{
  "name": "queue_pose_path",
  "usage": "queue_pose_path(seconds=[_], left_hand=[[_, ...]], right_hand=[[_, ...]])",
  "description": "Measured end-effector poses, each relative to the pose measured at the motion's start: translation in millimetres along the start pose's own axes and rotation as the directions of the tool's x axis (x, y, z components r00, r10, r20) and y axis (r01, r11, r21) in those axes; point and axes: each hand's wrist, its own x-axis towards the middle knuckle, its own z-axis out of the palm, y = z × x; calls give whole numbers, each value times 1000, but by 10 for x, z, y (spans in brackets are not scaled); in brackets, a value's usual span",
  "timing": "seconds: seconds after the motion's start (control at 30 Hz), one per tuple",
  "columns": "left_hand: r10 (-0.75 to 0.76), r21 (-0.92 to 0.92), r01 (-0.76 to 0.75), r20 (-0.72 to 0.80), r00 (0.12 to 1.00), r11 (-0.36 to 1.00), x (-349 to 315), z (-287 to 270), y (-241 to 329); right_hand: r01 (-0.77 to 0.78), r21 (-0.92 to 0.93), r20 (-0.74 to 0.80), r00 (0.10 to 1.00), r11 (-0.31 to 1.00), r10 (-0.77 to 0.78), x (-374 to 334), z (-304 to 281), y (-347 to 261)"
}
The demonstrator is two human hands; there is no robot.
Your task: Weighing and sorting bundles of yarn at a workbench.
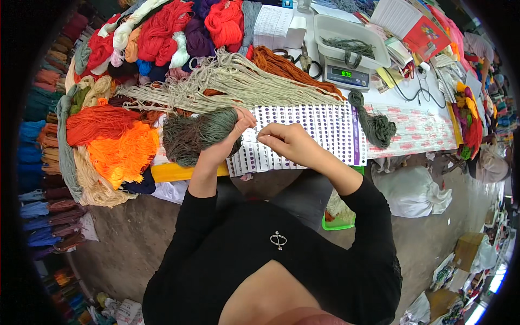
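A thick dark grey-green hank of yarn (203, 131) lies over the table's front edge, and my left hand (230, 136) is wrapped round its right end. Just to the right, my right hand (290, 142) has thumb and forefinger pinched together, close to my left fingertips. A fine strand seems to run between the two hands, too thin to make out surely. Beneath them is a white sheet with rows of small dark dots (319, 127). A smaller twisted grey-green skein (376, 130) rests at the sheet's right edge.
Long pale yarn (233, 78) and rust-brown yarn (298, 73) lie beyond my hands. A digital scale (346, 77) bears a clear plastic tub (355, 32) with green yarn. Scissors (306, 60) lie beside it. Orange yarn (122, 154) and red yarn are heaped at left.
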Motion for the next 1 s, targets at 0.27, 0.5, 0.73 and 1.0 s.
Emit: queue_pose_path(seconds=[0.27, 0.5, 0.73, 1.0], left_hand=[[3, -823, 102, 125, 992, 559, -2, -239, 79], [-11, -922, 62, 62, 998, 381, -55, -371, 104], [67, -845, -93, -69, 995, 527, -65, -275, 93], [-237, -839, 167, 47, 970, 518, -49, -329, 7]], right_hand=[[-276, 171, -93, 951, 946, 295, 38, -538, 814], [-196, -59, -825, 561, 979, 63, 281, -1721, 1716], [-398, -52, -739, 632, 916, 232, 516, -1789, 2002], [-206, 253, 290, 948, 945, 129, 131, 41, 110]])
